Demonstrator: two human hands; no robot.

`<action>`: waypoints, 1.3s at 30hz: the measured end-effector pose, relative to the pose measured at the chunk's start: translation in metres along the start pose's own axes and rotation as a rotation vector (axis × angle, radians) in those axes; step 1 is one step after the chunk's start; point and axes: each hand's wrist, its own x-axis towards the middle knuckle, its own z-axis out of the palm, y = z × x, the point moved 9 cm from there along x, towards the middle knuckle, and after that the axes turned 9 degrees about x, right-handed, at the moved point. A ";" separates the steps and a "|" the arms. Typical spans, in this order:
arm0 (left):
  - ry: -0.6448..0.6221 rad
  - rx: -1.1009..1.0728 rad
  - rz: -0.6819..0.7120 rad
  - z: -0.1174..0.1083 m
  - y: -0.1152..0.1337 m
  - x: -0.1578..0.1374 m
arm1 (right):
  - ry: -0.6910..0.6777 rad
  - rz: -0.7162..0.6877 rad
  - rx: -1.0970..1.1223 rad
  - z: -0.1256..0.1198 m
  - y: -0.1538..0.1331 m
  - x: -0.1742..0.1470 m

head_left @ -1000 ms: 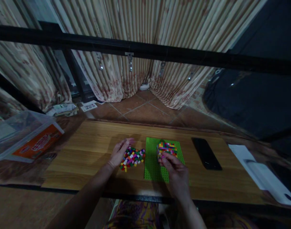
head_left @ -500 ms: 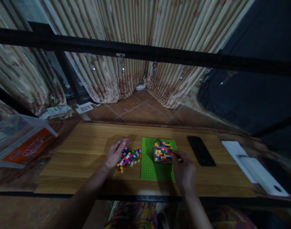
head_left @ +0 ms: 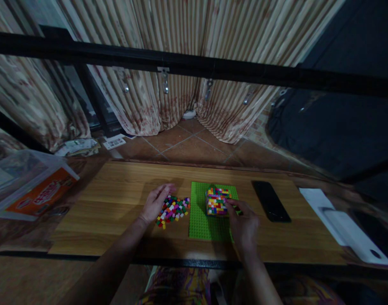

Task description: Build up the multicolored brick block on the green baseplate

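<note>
A block built from small multicoloured toy bricks (head_left: 216,201) stands on a green studded baseplate (head_left: 200,228). My right hand (head_left: 244,224) is at the block's right side, thumb and forefinger pinched together over its top edge. Whatever sits between those fingertips is too small to make out. To the left of the baseplate lies a pile of loose coloured bricks (head_left: 174,208). My left hand (head_left: 154,203) hovers at the pile's left edge with its fingers stretched out, and no brick shows in it.
Right of the baseplate lies a black phone (head_left: 271,201) on the wooden table (head_left: 111,203). Farther right are a white device (head_left: 354,237) and a white sheet (head_left: 317,203). A clear plastic box with an orange label (head_left: 43,190) stands at the left. A dark bar (head_left: 187,63) crosses beyond the table.
My right hand has shifted slightly left, its fingertips now farther over the block's top. My left hand keeps its place by the pile. The whole view has shifted a little.
</note>
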 end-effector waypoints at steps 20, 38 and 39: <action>0.004 0.028 -0.015 0.001 0.001 -0.001 | 0.048 0.288 0.289 0.002 0.034 0.003; 0.023 -0.063 0.001 0.000 0.000 -0.003 | 0.144 0.182 0.160 -0.004 0.003 -0.014; 0.030 -0.078 -0.001 0.000 0.000 -0.003 | 0.108 0.134 0.144 0.003 -0.008 -0.019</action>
